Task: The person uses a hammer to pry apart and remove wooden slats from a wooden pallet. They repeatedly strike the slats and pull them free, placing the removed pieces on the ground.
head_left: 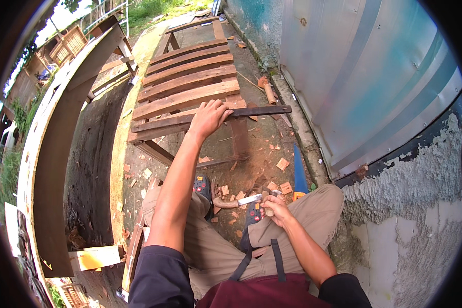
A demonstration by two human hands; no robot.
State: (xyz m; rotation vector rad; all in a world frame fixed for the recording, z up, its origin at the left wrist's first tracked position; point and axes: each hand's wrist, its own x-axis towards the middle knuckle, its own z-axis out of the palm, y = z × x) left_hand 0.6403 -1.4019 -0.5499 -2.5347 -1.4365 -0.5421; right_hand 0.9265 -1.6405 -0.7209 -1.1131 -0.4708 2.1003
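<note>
My left hand point(209, 119) is closed over a dark wooden slat point(264, 111). The slat lies across the near end of a slatted wooden frame point(187, 79), and its right end juts past the frame's side. Lower right, beside my knee, my right hand point(277, 211) grips a short, rounded wooden piece like a tool handle point(265, 197). Its far part is too small to make out. Just left of that hand, a tool with a curved wooden handle point(225, 203) and a pale metal blade point(249, 199) lies low by my shoes.
A handsaw point(299, 172) with a blue blade and orange handle rests beside my right knee. Wood chips point(283, 164) litter the ground. Corrugated metal sheeting point(364, 77) and a rough wall point(395, 205) stand on the right. A long wooden panel point(54, 169) curves along the left.
</note>
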